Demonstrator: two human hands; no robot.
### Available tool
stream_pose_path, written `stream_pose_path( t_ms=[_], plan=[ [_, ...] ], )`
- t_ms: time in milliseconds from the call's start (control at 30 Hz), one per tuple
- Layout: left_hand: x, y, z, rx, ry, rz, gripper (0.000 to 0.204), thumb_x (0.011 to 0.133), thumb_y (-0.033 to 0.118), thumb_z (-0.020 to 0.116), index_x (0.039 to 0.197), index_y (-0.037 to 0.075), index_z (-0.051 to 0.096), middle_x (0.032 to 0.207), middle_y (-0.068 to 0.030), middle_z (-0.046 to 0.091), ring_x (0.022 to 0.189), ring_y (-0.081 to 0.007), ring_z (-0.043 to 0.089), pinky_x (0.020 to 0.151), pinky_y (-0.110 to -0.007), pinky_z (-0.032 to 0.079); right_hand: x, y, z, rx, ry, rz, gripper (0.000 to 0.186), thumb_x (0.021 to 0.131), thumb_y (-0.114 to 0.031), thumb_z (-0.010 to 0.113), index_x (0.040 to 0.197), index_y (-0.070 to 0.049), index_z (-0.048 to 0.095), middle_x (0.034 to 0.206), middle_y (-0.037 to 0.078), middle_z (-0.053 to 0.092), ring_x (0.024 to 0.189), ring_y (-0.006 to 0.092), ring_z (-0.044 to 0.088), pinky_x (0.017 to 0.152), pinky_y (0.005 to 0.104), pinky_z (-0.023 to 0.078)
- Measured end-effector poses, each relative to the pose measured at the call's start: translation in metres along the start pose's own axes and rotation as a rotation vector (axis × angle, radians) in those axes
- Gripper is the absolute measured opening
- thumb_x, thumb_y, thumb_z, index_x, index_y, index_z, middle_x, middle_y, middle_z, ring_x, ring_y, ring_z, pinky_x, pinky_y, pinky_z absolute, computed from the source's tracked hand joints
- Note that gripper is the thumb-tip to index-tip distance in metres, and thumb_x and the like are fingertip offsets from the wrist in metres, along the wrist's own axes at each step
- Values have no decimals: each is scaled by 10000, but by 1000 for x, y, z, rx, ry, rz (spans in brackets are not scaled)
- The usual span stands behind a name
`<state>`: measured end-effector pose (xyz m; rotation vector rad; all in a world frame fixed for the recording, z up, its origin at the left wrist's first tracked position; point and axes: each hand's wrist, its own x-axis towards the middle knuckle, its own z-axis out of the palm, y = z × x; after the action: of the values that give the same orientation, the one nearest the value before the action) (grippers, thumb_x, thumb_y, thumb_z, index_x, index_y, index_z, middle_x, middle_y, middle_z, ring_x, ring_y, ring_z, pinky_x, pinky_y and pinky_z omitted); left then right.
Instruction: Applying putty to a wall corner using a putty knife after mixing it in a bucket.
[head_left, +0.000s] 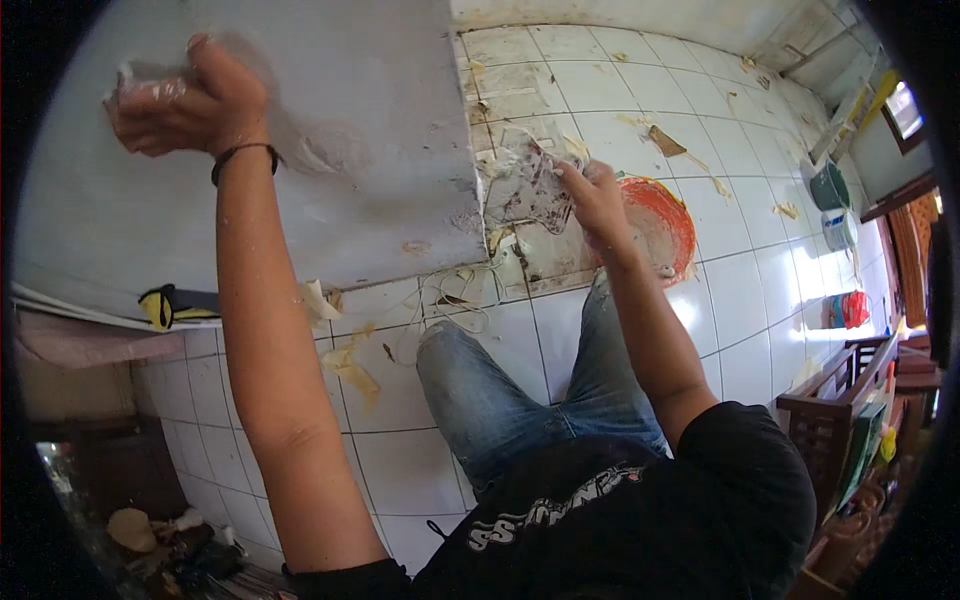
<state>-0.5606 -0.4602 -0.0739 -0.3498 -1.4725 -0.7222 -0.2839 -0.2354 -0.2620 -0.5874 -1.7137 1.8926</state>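
My left hand (pixel 190 100) is raised against the grey wall (pixel 380 60), fingers curled and thumb up. Something pale and shiny shows at its fingers; whether it is wet paste or a thin sheet I cannot make out. My right hand (pixel 600 205) is low by the wall's corner, closed on the edge of a clear, paste-smeared plastic sheet (pixel 530 190) with dark blotches. Just beside that hand stands an orange bucket (pixel 685 220) with pale grey paste inside, partly hidden by my forearm. A wet, glossy smear (pixel 325 150) marks the wall right of my left hand.
White floor tiles (pixel 740 290) carry scraps of peeled tape or paper (pixel 350 370) and a thin pale cord (pixel 480 315). A yellow-and-black tool (pixel 160 305) lies at the wall's lower edge. Pails (pixel 838 230) stand far right, near wooden furniture (pixel 830 400).
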Motion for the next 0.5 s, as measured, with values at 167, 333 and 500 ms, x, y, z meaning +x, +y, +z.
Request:
stream_pose_path(
  t_ms=[167, 333, 500],
  plan=[
    [-19, -20, 12, 255, -139, 44, 616, 773, 437, 557, 1180, 15, 370, 1233, -286, 245, 1175, -426, 255, 934, -574, 244, -11, 82, -2, -457, 197, 163, 283, 822, -228, 626, 863, 52, 633, 726, 166, 647, 688, 233, 623, 641, 383, 491],
    [-8, -9, 15, 260, -103, 83, 487, 848, 337, 553, 1255, 86, 463, 1341, -353, 203, 1269, -489, 233, 935, -625, 282, 17, 158, 8, -500, 157, 135, 370, 837, -328, 576, 852, 38, 630, 825, 275, 620, 782, 434, 599, 721, 464, 479],
    [2, -22, 9, 248, -53, -3, 621, 761, 345, 555, 1132, -83, 298, 1110, -231, 317, 1038, -393, 355, 898, -540, 275, 20, 73, 42, -489, 81, 66, 403, 863, -356, 557, 850, 38, 636, 854, 282, 621, 831, 436, 602, 756, 480, 468]
  ],
)
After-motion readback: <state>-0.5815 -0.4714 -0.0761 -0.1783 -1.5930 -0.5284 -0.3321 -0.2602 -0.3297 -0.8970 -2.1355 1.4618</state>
